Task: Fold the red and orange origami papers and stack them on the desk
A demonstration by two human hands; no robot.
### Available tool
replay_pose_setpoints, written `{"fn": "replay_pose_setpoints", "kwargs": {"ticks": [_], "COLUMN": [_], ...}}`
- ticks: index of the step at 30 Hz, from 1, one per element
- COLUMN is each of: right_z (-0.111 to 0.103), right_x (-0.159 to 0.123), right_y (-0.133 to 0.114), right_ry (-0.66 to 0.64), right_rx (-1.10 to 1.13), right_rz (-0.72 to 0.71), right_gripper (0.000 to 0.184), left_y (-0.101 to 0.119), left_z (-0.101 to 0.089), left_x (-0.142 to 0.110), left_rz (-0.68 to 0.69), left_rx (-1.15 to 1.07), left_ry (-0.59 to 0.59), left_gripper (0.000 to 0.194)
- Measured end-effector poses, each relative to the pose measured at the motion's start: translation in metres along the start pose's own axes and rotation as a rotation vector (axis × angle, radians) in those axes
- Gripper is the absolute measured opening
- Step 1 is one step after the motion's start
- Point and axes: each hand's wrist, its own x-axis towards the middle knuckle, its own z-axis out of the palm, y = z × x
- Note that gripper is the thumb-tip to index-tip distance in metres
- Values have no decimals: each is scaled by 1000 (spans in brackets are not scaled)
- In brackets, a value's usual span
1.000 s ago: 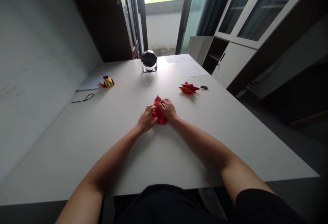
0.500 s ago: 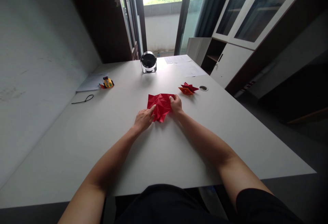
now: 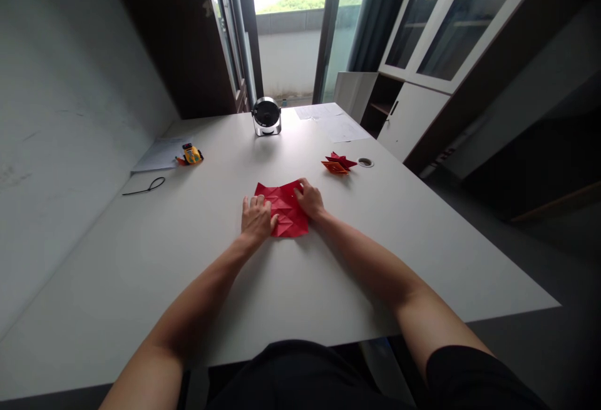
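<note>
A creased red paper square (image 3: 284, 210) lies spread flat on the white table (image 3: 328, 272), straight ahead of me. My left hand (image 3: 256, 219) rests on its left edge with the fingers stretched out flat. My right hand (image 3: 308, 199) presses on its right edge, fingers laid down on the sheet. Neither hand grips anything. A small folded red and orange paper piece (image 3: 339, 164) sits farther off to the right.
A small round fan (image 3: 266, 116) stands at the far middle of the table. A yellow toy car (image 3: 190, 154), a sheet of paper (image 3: 162, 153) and a black cord (image 3: 145, 188) lie at the left. More papers (image 3: 333, 121) and a cable hole (image 3: 365, 162) are at the right.
The red paper went from a crumpled folded bundle between my fingers to a sheet opened out flat. Both hands have moved apart and now press its edges down.
</note>
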Motion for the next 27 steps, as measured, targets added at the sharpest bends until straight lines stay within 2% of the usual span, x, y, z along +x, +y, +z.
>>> {"fn": "replay_pose_setpoints", "kwargs": {"ticks": [2, 4, 8, 11, 13, 16, 18, 21, 24, 27], "right_z": [6, 9, 5, -12, -31, -64, -83, -97, -93, -86], "right_x": [-8, -12, -2, 21, 37, 54, 59, 61, 62, 65], "right_y": [-7, -10, -2, 13, 24, 42, 55, 72, 81, 82], "right_ry": [-93, -151, -121, -21, 119, 363, 452, 421, 355, 366], "right_rx": [-83, -115, -147, -193, -240, -427, -534, -603, -627, -638], "right_rz": [-69, -128, -121, -46, -26, -21, 42, 123, 154, 135], "right_gripper": [31, 38, 41, 27, 20, 22, 25, 26, 27, 29], "left_y": [6, 7, -11, -38, -60, -95, -117, -139, -148, -151], "left_z": [4, 12, 29, 31, 27, 17, 11, 4, 2, 1], "left_x": [-2, -2, 0, 6, 11, 16, 18, 20, 26, 35], "left_rz": [65, 109, 96, -23, -138, -281, -296, -328, -350, -359], "left_rx": [-59, -112, -137, -74, -15, 64, 91, 131, 152, 157], "left_ry": [-50, -160, -353, -379, -388, -395, -425, -448, -450, -447], "left_gripper": [31, 44, 61, 65, 68, 75, 82, 88, 87, 85]}}
